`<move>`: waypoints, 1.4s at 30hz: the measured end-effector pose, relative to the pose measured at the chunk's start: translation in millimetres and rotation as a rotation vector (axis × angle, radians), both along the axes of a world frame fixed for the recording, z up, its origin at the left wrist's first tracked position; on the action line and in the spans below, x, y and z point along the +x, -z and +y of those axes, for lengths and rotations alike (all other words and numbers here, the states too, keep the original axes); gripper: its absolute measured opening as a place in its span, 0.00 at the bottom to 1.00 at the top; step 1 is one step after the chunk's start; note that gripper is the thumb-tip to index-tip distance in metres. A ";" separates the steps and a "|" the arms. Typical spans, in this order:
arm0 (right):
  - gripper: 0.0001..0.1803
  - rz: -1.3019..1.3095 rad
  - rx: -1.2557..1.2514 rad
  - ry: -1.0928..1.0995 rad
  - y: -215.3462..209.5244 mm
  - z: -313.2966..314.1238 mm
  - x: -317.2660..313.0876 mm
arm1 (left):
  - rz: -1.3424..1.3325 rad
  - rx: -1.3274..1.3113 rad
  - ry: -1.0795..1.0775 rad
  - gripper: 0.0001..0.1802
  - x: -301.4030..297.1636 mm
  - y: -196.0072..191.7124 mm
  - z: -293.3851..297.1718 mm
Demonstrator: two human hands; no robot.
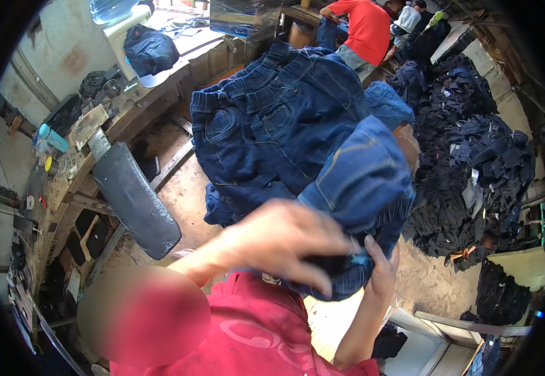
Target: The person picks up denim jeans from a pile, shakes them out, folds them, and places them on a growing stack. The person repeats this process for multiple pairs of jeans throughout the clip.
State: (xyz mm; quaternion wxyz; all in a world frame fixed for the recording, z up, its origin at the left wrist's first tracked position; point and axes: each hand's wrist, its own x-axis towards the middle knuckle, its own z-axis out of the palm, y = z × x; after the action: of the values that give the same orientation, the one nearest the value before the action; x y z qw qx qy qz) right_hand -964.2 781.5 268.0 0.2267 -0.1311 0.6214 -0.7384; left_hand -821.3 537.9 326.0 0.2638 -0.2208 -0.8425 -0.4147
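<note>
My right hand [382,268] grips the edge of a pair of blue jeans [363,172], thumb on the near side, holding them bunched up before my red shirt. Across the lower part of these jeans reaches my left hand [288,241], smeared by motion. Its thumb and fingers look spread, with nothing plainly between them. A small light-blue spot shows in the dark opening of the jeans between my hands. Just beyond lie dark blue jeans [272,119] with gathered waistbands and stitched pockets, spread in a heap; what supports them is mostly hidden.
At left, a long black padded board [136,197] juts from a worn wooden bench [75,172] carrying a light-blue bottle [53,138]. Large piles of dark garments [466,163] cover the right side. Farther off, a person in a red top [363,28] bends over cloth.
</note>
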 end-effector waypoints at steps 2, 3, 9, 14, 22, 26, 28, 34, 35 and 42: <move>0.26 -0.222 -0.045 0.169 14.9 29.6 0.3 | 0.172 0.277 -0.669 0.24 -0.1 10.0 -56.8; 0.26 -0.295 0.024 0.299 20.4 47.7 -1.0 | 0.269 0.073 -1.145 0.24 -1.7 16.7 -93.3; 0.22 -0.138 0.188 0.541 18.8 156.8 -7.0 | -0.316 -0.274 -1.326 0.49 -63.0 76.4 -157.8; 0.26 -0.304 -0.312 0.617 11.7 178.5 -6.4 | -0.358 0.004 -1.429 0.31 -106.1 87.3 -160.2; 0.25 -0.387 -0.339 0.555 43.9 147.7 3.2 | 0.138 0.119 -1.389 0.15 -108.5 78.8 -127.3; 0.25 -0.339 -0.307 0.581 47.8 143.0 3.8 | 0.117 0.507 -0.906 0.12 -114.0 33.1 -56.5; 0.25 -0.230 -0.237 0.510 46.5 136.4 4.3 | 0.159 0.278 -0.608 0.11 -112.3 14.7 -6.4; 0.39 -0.210 0.035 0.300 52.4 98.9 23.2 | -0.569 -0.320 0.538 0.21 -72.4 12.7 120.3; 0.37 -0.229 0.048 0.316 56.1 95.3 27.7 | -0.571 -0.292 0.489 0.23 -66.2 18.0 115.2; 0.27 -0.395 -0.189 0.499 75.2 150.1 46.7 | 0.100 -0.395 -1.819 0.41 -41.5 67.0 -170.5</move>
State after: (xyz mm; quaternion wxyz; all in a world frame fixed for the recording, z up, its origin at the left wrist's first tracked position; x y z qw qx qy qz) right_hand -917.6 931.6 192.8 0.1415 0.1504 0.5071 -0.8368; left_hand -862.8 367.4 259.1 0.4807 0.4659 -0.7344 0.1122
